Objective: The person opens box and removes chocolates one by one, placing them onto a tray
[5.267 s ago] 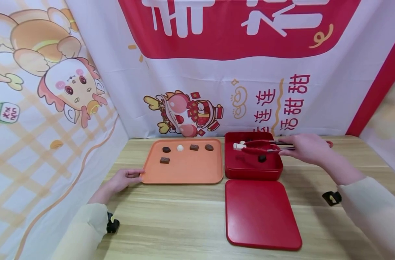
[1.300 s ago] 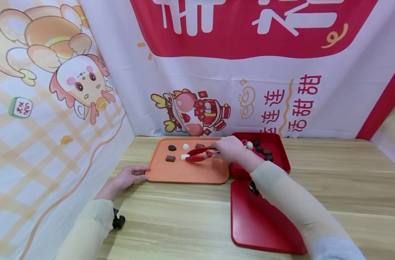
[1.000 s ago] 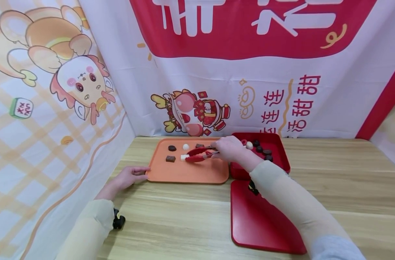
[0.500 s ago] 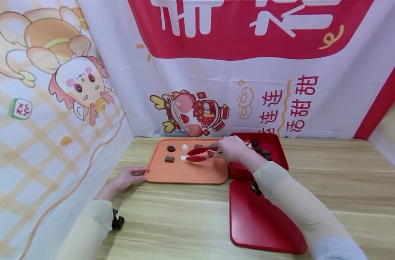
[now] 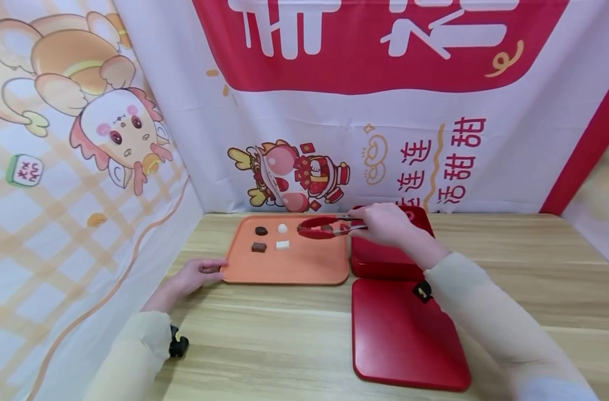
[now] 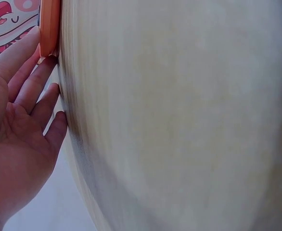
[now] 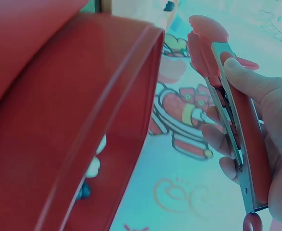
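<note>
My right hand (image 5: 384,223) grips red-tipped metal tongs (image 7: 232,125), whose tips hang over the back right of the orange tray (image 5: 294,273). No piece shows between the tips in the right wrist view. On the tray lie a white block (image 5: 282,245), a brown chocolate block (image 5: 259,247), a dark oval chocolate (image 5: 261,230) and a white round piece (image 5: 283,228). Another brown chocolate (image 5: 327,227) shows through the tongs, which cover part of the back row. Near the tray's front left corner my left hand (image 5: 196,276) touches the rim with fairly straight fingers.
A red box (image 5: 384,270) stands right of the tray, partly behind my right hand, with small white and dark pieces inside. Its flat red lid (image 5: 409,340) lies in front on the wooden table (image 5: 254,345). A printed cloth (image 5: 284,111) hangs behind.
The tongs have carried the white block from the box to the tray and let it go. They have since drawn back to the right. The left hand keeps its place.
</note>
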Tool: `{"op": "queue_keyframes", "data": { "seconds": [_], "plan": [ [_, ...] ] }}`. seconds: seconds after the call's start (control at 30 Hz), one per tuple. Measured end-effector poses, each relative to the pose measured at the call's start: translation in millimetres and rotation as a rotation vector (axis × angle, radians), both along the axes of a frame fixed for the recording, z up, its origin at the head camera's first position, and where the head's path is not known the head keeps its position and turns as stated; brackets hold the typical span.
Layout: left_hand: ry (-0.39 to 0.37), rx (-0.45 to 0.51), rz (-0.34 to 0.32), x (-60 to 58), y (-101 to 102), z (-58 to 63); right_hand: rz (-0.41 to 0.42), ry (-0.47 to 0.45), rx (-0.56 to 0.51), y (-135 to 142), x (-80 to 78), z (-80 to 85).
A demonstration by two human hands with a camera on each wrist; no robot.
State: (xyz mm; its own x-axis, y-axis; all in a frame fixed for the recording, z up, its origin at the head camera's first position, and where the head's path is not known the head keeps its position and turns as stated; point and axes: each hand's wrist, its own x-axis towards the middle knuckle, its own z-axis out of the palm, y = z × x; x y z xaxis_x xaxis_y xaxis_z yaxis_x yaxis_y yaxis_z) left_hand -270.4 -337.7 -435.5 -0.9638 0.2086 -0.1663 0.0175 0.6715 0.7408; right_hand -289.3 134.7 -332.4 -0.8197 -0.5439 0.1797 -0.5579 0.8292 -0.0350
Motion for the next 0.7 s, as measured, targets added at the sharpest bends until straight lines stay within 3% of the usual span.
{"op": "queue_keyframes", "data": {
  "seconds": [0.7],
  "plan": [
    [0.014, 0.031, -0.011, 1.0, 0, -2.9, -0.089, 0.074, -0.067, 104, 52.1, 5.9]
  ]
}}
